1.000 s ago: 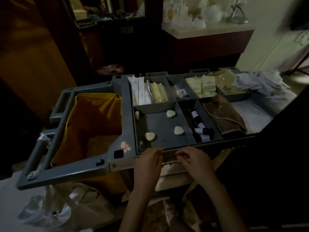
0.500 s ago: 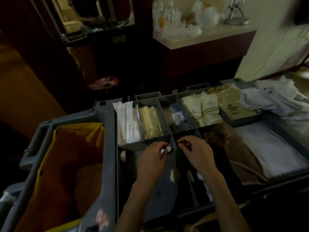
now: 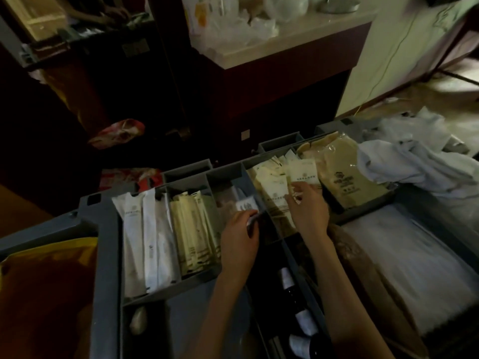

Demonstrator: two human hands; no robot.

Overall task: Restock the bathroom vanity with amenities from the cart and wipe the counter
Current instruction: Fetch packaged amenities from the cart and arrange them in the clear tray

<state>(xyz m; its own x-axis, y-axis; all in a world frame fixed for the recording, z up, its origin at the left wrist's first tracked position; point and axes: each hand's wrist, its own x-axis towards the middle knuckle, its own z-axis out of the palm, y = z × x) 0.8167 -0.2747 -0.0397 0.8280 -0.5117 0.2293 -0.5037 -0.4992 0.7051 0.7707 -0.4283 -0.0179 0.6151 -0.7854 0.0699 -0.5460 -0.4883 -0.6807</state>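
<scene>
- A yellow bag sat at the left of the cart.
- The left hand pinched a small white thing over a middle bin.
- The right hand touched cream packets in the next bin; I could not tell if it gripped one.

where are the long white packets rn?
Head view, left of centre: long white packets fill the leftmost rear compartment of the cart tray, between the yellow bag and the cream packets.
</scene>
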